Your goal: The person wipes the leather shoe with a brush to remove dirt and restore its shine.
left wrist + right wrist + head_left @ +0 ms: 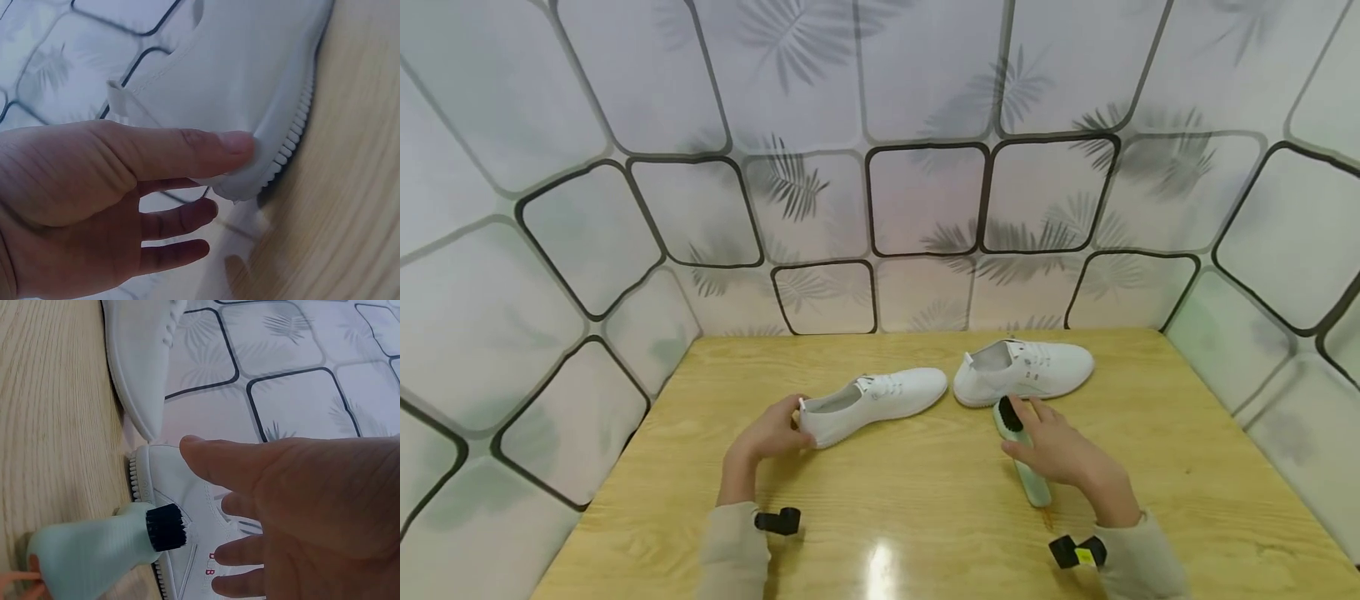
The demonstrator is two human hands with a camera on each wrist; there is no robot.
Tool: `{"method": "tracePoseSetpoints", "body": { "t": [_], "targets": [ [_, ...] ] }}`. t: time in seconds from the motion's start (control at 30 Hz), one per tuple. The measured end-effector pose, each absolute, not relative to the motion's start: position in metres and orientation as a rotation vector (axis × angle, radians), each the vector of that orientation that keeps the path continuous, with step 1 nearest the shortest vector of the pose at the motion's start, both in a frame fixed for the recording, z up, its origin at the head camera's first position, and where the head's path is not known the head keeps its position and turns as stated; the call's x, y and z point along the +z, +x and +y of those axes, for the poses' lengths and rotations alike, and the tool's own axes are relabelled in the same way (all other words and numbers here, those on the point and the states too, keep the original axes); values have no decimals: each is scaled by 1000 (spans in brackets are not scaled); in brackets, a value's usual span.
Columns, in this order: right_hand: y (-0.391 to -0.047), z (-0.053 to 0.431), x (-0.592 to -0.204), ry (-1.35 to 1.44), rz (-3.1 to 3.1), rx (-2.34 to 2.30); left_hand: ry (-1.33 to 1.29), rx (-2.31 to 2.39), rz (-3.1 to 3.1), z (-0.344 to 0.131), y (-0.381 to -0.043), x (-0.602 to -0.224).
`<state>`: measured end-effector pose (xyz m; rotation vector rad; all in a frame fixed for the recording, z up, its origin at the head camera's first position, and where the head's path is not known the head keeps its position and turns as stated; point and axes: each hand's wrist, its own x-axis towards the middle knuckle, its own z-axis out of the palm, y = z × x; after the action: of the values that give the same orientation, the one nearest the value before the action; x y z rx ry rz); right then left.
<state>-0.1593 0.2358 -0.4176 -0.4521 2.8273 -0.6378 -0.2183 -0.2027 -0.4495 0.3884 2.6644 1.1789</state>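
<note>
A white lace-up shoe (891, 398) lies on the table, its toe toward the right. My left hand (778, 431) pinches it by the heel; in the left wrist view the thumb (234, 147) presses on the heel's side above the ridged sole, with the other fingers behind. My right hand (1058, 443) hangs over a pale green shoe brush (1033, 483), fingers spread and holding nothing. In the right wrist view the brush (94, 550) lies with its black bristles (166, 527) turned toward the hand. A second white shoe (1052, 371) stands just behind the brush.
The wooden table (880, 492) runs back to a wall covering (925, 200) printed with rounded outlines and leaves, which also closes off both sides. An orange cord (22, 578) hangs from the brush's handle end. The toe of one shoe lies close to the other's heel.
</note>
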Motion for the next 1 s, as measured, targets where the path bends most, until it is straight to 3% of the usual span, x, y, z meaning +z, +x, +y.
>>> {"method": "tracePoseSetpoints", "body": {
  "t": [0.5, 1.0],
  "targets": [
    [-161, 226, -427, -391, 2881, -576, 530, 1239, 2537, -235, -212, -450],
    [-167, 231, -428, -380, 2903, -562, 602, 1190, 2508, -232, -215, -451]
  ]
}}
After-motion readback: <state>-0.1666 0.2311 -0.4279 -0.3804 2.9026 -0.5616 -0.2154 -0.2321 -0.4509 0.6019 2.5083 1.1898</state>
